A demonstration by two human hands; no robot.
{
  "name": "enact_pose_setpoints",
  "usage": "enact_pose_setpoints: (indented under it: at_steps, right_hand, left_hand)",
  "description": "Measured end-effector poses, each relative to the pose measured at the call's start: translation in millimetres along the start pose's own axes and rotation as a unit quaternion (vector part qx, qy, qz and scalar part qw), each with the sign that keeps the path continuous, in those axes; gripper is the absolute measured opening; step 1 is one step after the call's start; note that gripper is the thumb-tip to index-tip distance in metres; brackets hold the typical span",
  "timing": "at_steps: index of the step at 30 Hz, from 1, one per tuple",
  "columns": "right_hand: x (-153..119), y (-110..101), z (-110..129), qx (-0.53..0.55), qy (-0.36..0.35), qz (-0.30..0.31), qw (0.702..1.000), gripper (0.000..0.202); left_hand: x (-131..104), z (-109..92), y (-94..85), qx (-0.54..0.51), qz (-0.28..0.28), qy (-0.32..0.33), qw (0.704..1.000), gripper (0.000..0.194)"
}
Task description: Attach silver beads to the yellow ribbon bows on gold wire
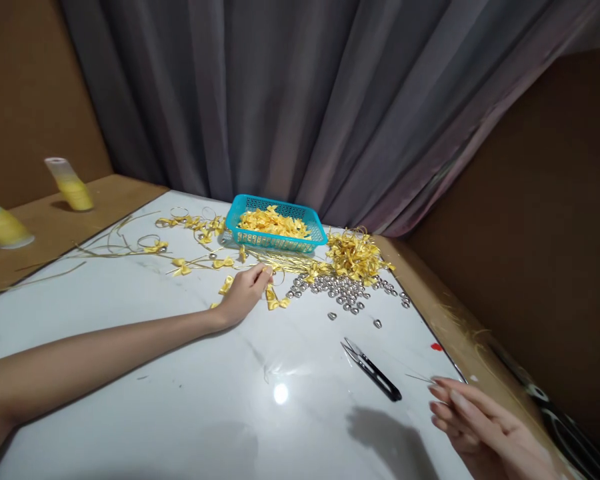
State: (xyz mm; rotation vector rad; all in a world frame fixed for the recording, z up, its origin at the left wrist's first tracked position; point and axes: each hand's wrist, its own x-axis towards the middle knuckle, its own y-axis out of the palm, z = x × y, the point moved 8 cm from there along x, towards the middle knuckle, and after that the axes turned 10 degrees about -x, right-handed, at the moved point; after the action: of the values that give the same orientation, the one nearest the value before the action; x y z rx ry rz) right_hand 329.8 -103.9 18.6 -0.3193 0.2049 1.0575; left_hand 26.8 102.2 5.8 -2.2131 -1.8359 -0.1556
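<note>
My right hand [485,423] pinches a thin needle [419,377] at the right, its point aimed left. Out over the middle of the table, my left hand [244,292] has its fingers closed at a yellow ribbon bow [267,269], mostly hidden by the fingertips. Just beside those fingers lies another yellow bow [276,300]. Silver teardrop-shaped beads [337,288] are scattered to the right of my left hand. Black-handled thread snips [373,373] lie between my two hands, blades pointing up and left.
A turquoise basket [280,245] of yellow bows stands at the back. A heap of bows [356,257] sits right of it; gold cords [285,260] lie before it. Two yellow thread cones [74,190] stand left. Dark scissors [565,420] lie at the right edge.
</note>
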Motion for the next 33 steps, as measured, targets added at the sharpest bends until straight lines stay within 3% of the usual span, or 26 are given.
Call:
enact_pose_setpoints:
  at_steps: [5, 8, 12, 14, 23, 29, 33]
  right_hand:
    - [-6.0, 10.3, 10.6, -0.049, -0.019, 0.004, 0.999, 0.028]
    - [-9.9, 18.7, 13.8, -0.131, -0.020, 0.010, 0.991, 0.026]
    - [-8.3, 39.6, 7.6, -0.247, -0.015, 0.109, 0.963, 0.026]
    - [-6.1, 45.2, 4.9, -0.298, -0.043, 0.126, 0.945, 0.023]
    - [-7.6, 50.6, 15.3, -0.447, -0.241, 0.029, 0.861, 0.033]
    - [-9.5, 51.5, 17.0, -0.494, -0.275, 0.014, 0.825, 0.028]
    - [-7.6, 54.8, 5.4, -0.517, -0.271, 0.054, 0.810, 0.027]
  left_hand:
    - [0.0, -0.9, -1.8, -0.002, -0.014, -0.002, 1.000, 0.032]
    - [0.5, -0.7, -2.0, -0.007, -0.016, -0.005, 1.000, 0.031]
    - [1.4, 0.7, -3.0, -0.015, -0.021, -0.008, 1.000, 0.030]
    - [1.7, 1.5, -3.9, -0.018, -0.026, -0.008, 0.999, 0.030]
    - [2.6, 2.5, -8.3, -0.044, -0.050, -0.004, 0.998, 0.030]
    - [3.0, 2.7, -7.9, -0.050, -0.054, -0.002, 0.997, 0.030]
    - [4.0, 4.0, -7.3, -0.054, -0.050, -0.003, 0.997, 0.030]
